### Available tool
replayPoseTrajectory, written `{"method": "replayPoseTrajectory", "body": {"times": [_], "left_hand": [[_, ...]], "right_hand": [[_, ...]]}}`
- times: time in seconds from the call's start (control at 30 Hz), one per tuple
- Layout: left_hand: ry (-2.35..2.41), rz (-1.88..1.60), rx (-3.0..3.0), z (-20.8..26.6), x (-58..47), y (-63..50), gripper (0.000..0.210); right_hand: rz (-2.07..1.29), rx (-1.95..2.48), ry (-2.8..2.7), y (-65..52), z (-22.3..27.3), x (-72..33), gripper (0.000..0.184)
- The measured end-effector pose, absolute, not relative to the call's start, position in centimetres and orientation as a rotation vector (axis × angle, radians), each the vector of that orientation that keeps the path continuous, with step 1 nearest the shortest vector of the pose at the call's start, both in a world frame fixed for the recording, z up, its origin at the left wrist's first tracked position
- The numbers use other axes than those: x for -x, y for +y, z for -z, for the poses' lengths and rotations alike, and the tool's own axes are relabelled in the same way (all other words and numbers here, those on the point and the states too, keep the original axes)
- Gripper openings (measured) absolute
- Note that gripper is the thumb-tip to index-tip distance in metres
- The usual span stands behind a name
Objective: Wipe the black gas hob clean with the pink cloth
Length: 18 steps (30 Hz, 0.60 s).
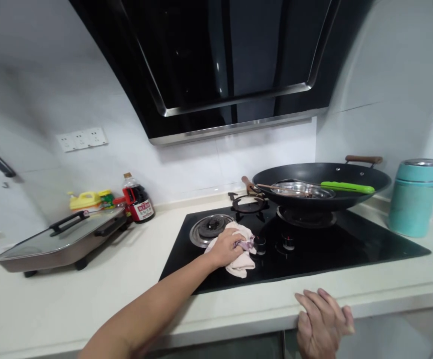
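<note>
My left hand (225, 248) is closed on a pale pink cloth (241, 264), pressed against the black glass stove top (209, 279). The cloth lies bunched between the left burner (212, 227) and a black control knob (260, 245); part of it is hidden under my fingers. A second knob (288, 241) stands to the right. My right hand (322, 321) is at the counter's front edge, its fingers loosely bent and apart, with nothing held in it.
A black wok (351, 197) holding a metal dish and a green-handled utensil (347, 187) sits on the right burner. A loose pan support (248, 203) lies behind. Nearby are a turquoise flask (414, 199), a soy sauce bottle (137, 199) and a lidded electric pan (52, 254). A range hood (231, 60) hangs overhead.
</note>
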State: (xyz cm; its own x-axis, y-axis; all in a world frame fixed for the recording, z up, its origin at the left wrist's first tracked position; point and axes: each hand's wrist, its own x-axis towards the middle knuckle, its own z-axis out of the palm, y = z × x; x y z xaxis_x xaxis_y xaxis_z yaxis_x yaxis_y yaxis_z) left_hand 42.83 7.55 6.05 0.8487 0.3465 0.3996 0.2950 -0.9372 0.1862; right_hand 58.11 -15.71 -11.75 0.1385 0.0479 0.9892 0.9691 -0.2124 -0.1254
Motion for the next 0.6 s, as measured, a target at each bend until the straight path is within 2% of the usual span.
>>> {"method": "replayPoseTrajectory", "body": {"times": [0.4,0.5,0.6], "left_hand": [[0.384,-0.686,-2.767,-5.7,-33.6,0.6,0.024],[0.379,-0.665,-2.748,-6.1,-32.3,0.2,0.026],[0.417,-0.675,-2.655,-6.5,-32.2,0.3,0.029]], "right_hand": [[1.170,1.615,-1.133,-17.2,11.0,-58.3,0.033],[0.984,1.725,-1.073,-17.6,8.6,-56.2,0.033],[0.760,1.570,-1.234,-16.5,4.1,-52.1,0.038]]}}
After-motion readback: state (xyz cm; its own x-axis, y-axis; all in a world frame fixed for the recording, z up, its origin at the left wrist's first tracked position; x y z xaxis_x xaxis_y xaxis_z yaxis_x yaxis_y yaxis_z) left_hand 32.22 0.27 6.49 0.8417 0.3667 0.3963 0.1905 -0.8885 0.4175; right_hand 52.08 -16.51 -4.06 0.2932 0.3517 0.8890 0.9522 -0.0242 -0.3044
